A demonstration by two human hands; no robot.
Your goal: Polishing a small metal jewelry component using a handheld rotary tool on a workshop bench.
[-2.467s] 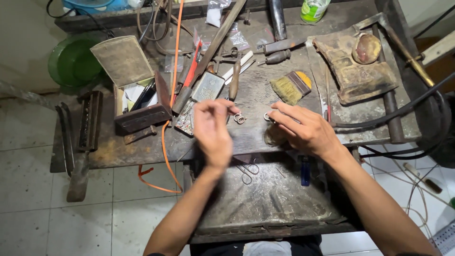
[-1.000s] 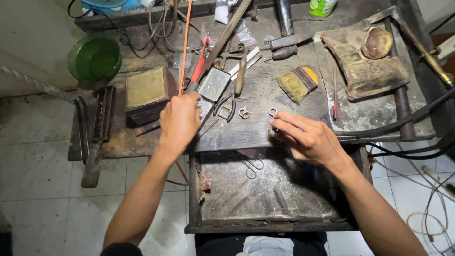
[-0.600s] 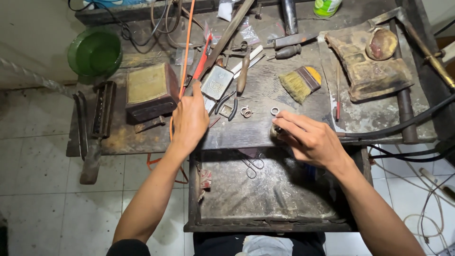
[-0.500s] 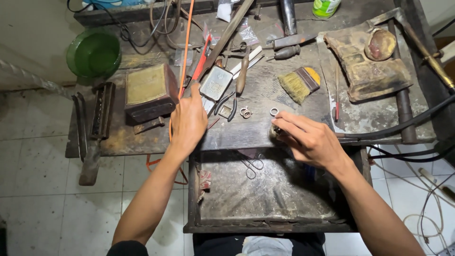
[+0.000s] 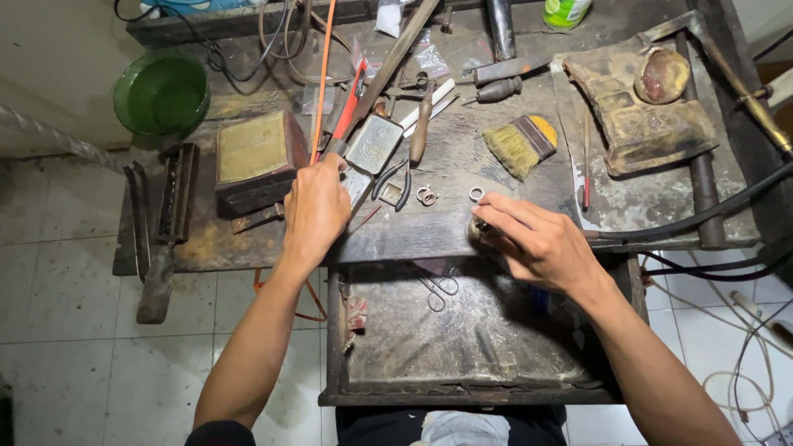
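My left hand (image 5: pixel 315 211) rests palm down on the dark workbench (image 5: pixel 462 157), fingertips at a small metal tin (image 5: pixel 373 144) and a red-handled tool (image 5: pixel 351 89); what it grips is hidden. My right hand (image 5: pixel 533 241) sits at the bench's front edge, fingers pinched on a small dark piece I cannot make out. Just beyond its fingertips lies a silver ring (image 5: pixel 476 193), and two more small rings (image 5: pixel 425 196) lie close left. Pliers (image 5: pixel 410 157) lie between the hands.
A closed brass-lidded box (image 5: pixel 252 155) stands left of my left hand, a green bowl (image 5: pixel 161 92) beyond it. A brush (image 5: pixel 520 143), a worn leather pad (image 5: pixel 640 111), black hoses (image 5: pixel 710 211) and an orange tube (image 5: pixel 320 74) crowd the bench. An open drawer tray (image 5: pixel 462 339) sits below.
The box lid, open 2.5 s ago, is shut. My left hand went to the box, then came back right toward the tin. My right hand stays at the bench edge.
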